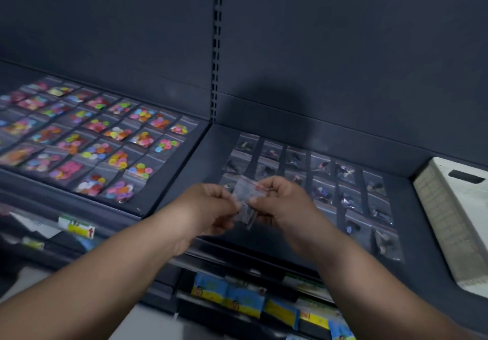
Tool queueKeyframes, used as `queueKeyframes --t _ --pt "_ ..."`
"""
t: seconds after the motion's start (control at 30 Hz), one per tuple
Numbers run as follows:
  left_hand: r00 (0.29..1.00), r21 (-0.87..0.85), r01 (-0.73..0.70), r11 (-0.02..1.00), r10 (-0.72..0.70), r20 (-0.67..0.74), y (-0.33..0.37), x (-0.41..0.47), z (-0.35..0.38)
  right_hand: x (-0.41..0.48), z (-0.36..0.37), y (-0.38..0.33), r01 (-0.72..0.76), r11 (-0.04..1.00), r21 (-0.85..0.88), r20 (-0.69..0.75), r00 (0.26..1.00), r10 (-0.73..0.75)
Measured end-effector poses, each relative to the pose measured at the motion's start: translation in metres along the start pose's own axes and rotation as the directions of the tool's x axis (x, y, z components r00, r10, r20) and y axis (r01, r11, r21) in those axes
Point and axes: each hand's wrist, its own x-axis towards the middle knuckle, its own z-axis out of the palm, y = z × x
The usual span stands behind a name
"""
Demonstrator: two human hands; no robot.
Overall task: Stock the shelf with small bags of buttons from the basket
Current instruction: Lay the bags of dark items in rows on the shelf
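Dim bluish light, soft shadow on back panel (277,102), motion blur, wide-angle bending at edges

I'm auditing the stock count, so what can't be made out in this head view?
- small bags pinched between the left hand and right hand: blurred and partly covered by fingers, so count and contents are unclear.
- basket: cut off by the right edge, inside not shown.
- dark bags on the right shelf: dim and blurred, button colours unclear.
- price label, lower left: motion-blurred, unreadable.
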Motion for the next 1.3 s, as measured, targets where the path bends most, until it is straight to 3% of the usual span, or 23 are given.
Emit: queueKeyframes --t 0.1,0.27,0.33,0.4,0.47,0.53,0.6,0.7,0.83,1.0,1.13,1.3 --pt "0.999 0.254 -0.038 0.966 0.043 -0.013 -0.007 -0.002 -0.015 0.003 0.014 0.009 -0.039 0.996 -0.080 -0.013 0.999 0.038" --pt "0.988 0.610 -0.073 0.789 0.141 -0.064 -0.013 0.003 -0.034 0.009 0.033 0.019 -0.074 0.970 -0.231 -0.003 0.997 0.075" --pt "0.979 0.745 -0.081 0.662 0.193 -0.065 -0.014 0.007 -0.039 0.008 0.033 0.022 -0.012 0.922 -0.386 -0.024 1.000 0.003" --pt "0.972 0.827 -0.066 0.559 0.225 -0.075 -0.016 0.009 -0.044 0.004 0.029 0.023 0.087 0.798 -0.596 -0.043 0.989 -0.140" --pt "0.964 0.852 -0.063 0.520 0.253 -0.084 -0.018 0.010 -0.048 -0.003 0.024 0.022 0.201 0.634 -0.747 0.008 0.956 -0.293" --pt "0.953 0.851 -0.100 0.515 0.296 -0.067 -0.017 0.011 -0.049 -0.008 0.021 0.024 0.368 0.477 -0.798 0.166 0.895 -0.414" --pt "0.951 0.851 -0.141 0.505 0.308 -0.025 -0.017 0.013 -0.050 -0.010 0.020 0.030 0.491 0.339 -0.802 0.336 0.841 -0.425" --pt "0.963 0.837 -0.204 0.508 0.257 0.079 -0.019 0.018 -0.052 -0.011 0.016 0.039 0.548 0.229 -0.805 0.456 0.817 -0.353" --pt "0.958 0.850 -0.251 0.463 0.244 0.150 -0.019 0.021 -0.055 -0.008 0.011 0.043 0.540 0.213 -0.814 0.489 0.835 -0.251" --pt "0.955 0.867 -0.267 0.420 0.234 0.181 -0.014 0.022 -0.054 -0.013 0.010 0.036 0.526 0.252 -0.812 0.468 0.846 -0.257" --pt "0.934 0.857 -0.313 0.410 0.295 0.200 -0.001 0.022 -0.047 -0.020 -0.004 0.029 0.473 0.255 -0.844 0.375 0.858 -0.350" --pt "0.859 0.841 -0.436 0.320 0.425 0.284 0.020 0.021 -0.015 -0.030 -0.032 0.014 0.391 0.179 -0.903 0.265 0.833 -0.485"
